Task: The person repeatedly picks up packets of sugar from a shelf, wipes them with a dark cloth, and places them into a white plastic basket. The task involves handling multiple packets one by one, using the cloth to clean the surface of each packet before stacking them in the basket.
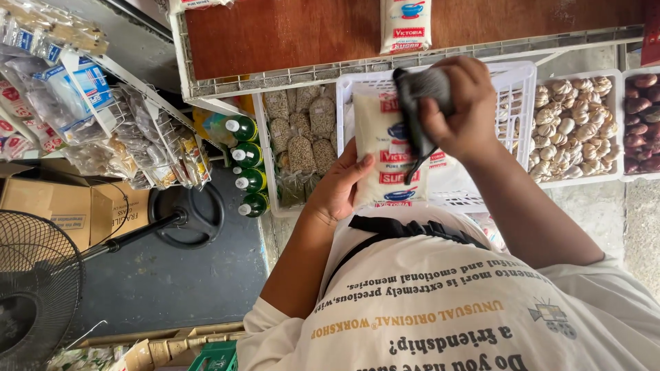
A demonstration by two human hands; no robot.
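Note:
My left hand (338,187) grips the lower left edge of a white plastic bag of sugar (387,148) with red and blue print, held up in front of my chest. On the bag's upper right part, my right hand (462,108) presses a dark grey cloth (419,103); a strand of the cloth hangs down over the bag. Behind the bag stands a white plastic crate (519,93) holding more such bags.
A second sugar bag (405,25) lies on the brown wooden counter (289,34). White crates hold packets of beans (301,130), garlic (574,130) and red onions (641,113). Green bottles (246,165), a hanging snack rack (103,103), cardboard boxes (62,206) and a black fan (34,282) stand left.

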